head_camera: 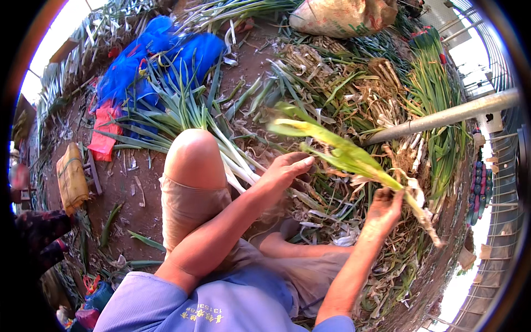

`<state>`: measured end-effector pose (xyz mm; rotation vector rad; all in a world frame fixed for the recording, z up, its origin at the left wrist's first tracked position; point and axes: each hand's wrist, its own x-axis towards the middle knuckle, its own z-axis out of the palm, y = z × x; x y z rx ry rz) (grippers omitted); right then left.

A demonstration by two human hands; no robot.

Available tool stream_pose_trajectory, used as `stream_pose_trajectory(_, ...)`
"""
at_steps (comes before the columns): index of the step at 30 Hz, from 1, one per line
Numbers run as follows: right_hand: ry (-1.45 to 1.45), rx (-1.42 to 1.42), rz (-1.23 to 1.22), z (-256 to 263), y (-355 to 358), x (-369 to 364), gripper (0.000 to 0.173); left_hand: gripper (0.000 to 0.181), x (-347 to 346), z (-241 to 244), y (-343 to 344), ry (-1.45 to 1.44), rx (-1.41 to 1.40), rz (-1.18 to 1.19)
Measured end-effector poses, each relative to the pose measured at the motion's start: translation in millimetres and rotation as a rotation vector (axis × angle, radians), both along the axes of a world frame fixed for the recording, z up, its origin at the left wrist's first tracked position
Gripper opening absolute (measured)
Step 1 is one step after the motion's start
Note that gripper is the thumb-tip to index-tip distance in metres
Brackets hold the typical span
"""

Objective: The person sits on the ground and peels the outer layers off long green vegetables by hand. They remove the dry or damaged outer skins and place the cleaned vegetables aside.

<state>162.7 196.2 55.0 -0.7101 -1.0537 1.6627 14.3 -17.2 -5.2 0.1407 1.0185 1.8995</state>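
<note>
My right hand (382,209) grips a leek or large scallion (365,164) by its pale lower stalk. Its yellow-green leaves point up and left and look blurred, while the root end hangs to the lower right. Loose dry skin peels off near the grip. My left hand (286,169) is close to those leaves, with fingers extended and nothing visible in them; part of it is in shadow. By my raised knee lies a bunch of cleaner leeks (238,164), green leaves away from me and white ends beside my left forearm.
A heap of untrimmed leeks (381,99) lies ahead right, crossed by a metal pole (444,116). Peeled leaves and skins (390,274) litter the ground to my right. Blue netting (137,70), a red plastic piece (105,130) and a yellow wrapped block (72,178) are left. A woven sack (344,16) stands beyond.
</note>
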Motion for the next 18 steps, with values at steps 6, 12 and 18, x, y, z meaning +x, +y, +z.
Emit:
stream_pose_trajectory(6, -0.030, -0.329, 0.228, -37, -51, 10, 0.021, 0.047, 11, -5, 4, -0.152, 0.093, 0.011)
stream_pose_trajectory(12, -0.241, -0.483, 0.302, -41, -64, 12, 0.022, 0.040, 15, -9, 12, -0.309, 0.165, 0.116)
stream_pose_trajectory(18, -0.374, -0.546, 0.466, -31, -43, 43, 0.024, 0.037, 3, -23, 12, -0.341, 0.148, 0.247)
